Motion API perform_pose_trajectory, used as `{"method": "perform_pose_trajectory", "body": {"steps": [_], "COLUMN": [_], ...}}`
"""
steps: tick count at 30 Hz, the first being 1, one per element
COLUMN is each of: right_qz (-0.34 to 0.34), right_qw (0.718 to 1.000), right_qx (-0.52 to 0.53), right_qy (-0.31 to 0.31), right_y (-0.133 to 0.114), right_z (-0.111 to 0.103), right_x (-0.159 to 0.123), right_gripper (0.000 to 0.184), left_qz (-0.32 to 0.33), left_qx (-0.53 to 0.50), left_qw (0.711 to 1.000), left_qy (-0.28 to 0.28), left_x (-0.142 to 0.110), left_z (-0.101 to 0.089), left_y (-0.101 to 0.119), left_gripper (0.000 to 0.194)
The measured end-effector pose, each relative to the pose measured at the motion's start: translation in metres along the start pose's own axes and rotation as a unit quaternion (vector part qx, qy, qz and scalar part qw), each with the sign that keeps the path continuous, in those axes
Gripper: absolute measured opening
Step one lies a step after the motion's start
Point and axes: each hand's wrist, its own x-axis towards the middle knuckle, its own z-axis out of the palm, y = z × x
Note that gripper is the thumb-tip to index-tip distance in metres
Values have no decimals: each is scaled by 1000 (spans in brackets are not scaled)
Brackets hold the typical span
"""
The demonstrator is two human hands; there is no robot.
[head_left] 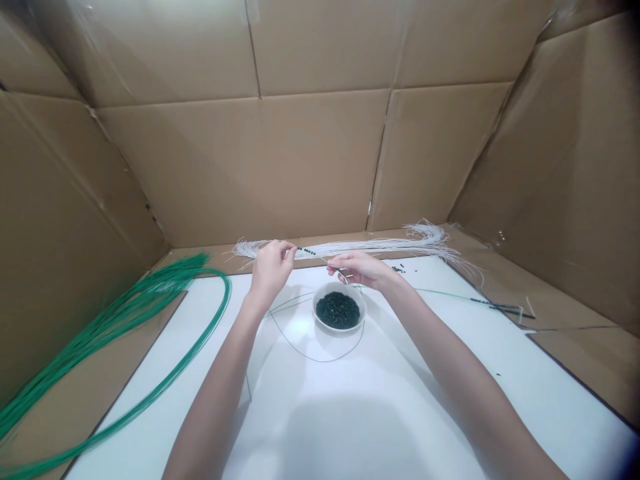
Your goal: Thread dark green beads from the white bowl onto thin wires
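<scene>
My left hand (273, 267) is closed in a pinch on one end of a thin strand strung with small dark beads (307, 251). The strand stretches across to my right hand (364, 269), whose thumb and fingers are also closed on it. A short dark piece and a pale curved bit show at my right fingertips, too small to make out. Just below my right hand stands a white bowl (339, 287) filled with dark green beads (338, 311). Thin green wire (320, 361) loops around the bowl on the white table (320, 413).
A bundle of green wires (135, 300) curves along the left side. White strands (380, 247) lie across the back. At right are beaded dark strands (500, 307), and loose beads (399, 269) lie behind my right wrist. Cardboard walls (240, 167) enclose the table.
</scene>
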Motion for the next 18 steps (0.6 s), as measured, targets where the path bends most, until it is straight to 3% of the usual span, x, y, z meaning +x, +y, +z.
{"method": "perform_pose_trajectory", "body": {"steps": [5,10,14,18], "right_qz": [-5,-8,3,-4], "right_qw": [1000,999,1000,1000], "right_qx": [-24,-34,-16,-15], "right_qy": [19,27,19,2], "right_y": [0,0,-1,0], "right_z": [2,4,3,1], "right_x": [-1,-1,-2,-1], "right_gripper": [23,25,26,26], "left_qz": [-17,-26,-34,-24], "left_qx": [-44,-56,-67,-66], "left_qw": [998,996,992,992], "left_qy": [-47,-58,-100,-102], "left_x": [-1,-2,0,1], "left_z": [1,0,-7,-13], "left_y": [0,2,4,4], "left_gripper": [22,27,26,27]}}
